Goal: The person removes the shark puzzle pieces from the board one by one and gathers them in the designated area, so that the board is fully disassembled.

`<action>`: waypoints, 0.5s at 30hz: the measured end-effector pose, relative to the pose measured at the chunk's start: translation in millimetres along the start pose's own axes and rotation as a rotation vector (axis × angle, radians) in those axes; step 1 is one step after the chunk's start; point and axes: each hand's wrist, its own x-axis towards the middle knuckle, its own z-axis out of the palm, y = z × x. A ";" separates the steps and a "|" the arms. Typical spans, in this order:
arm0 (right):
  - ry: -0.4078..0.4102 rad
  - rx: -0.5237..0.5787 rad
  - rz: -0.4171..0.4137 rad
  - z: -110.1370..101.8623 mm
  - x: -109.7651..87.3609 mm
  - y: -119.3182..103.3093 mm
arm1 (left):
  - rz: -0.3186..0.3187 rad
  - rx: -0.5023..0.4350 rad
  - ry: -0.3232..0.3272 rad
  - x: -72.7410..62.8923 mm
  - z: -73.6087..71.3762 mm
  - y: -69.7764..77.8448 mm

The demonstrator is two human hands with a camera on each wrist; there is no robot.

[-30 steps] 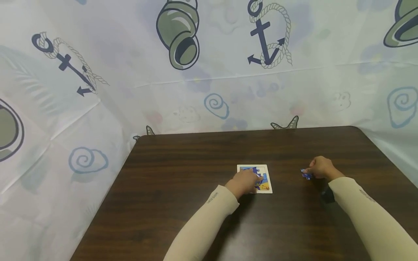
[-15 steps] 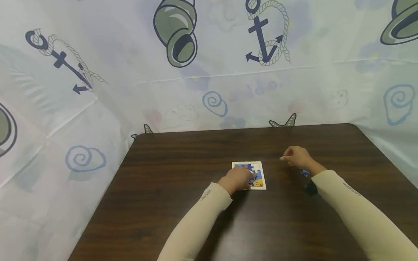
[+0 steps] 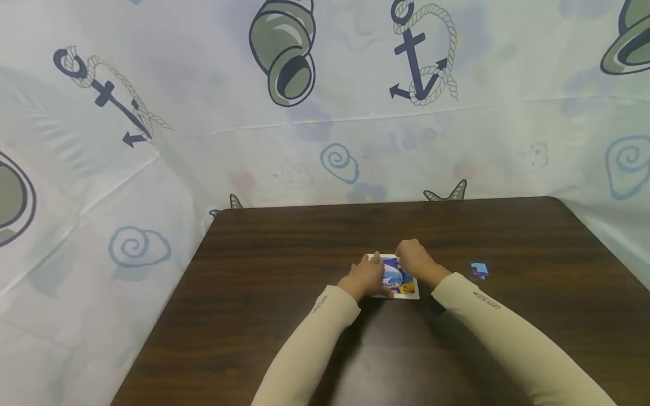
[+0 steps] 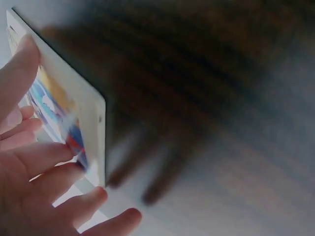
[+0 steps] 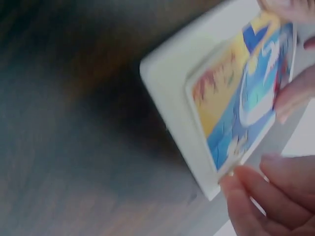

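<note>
A small jigsaw puzzle in a white frame [image 3: 412, 295] lies on the brown table, its picture blue and yellow. My left hand [image 3: 364, 277] rests across the left part, fingers spread, with the thumb at the near edge. In the left wrist view, its thumb [image 4: 22, 73] lies over the picture side. My right hand [image 3: 415, 260] is at the far right corner. There, in the right wrist view, its thumb and finger [image 5: 234, 187] pinch together at the edge of a blue corner puzzle piece [image 5: 237, 147]; the fingertips hide part of that corner.
One loose blue puzzle piece [image 3: 479, 269] lies on the table [image 3: 284, 248] to the right, beyond my right forearm. A printed cloth [image 3: 244, 158] hangs behind the table's far edge and along the left side.
My right hand has come left from beside the loose piece to the puzzle's far right corner, where a gap showed earlier. My left hand stays on the puzzle, its fingers now shifted left and spread.
</note>
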 end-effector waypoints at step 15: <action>0.116 0.063 0.090 7.2 -0.5 -18.4 | -0.047 0.038 -0.046 -2.3 -4.3 3.3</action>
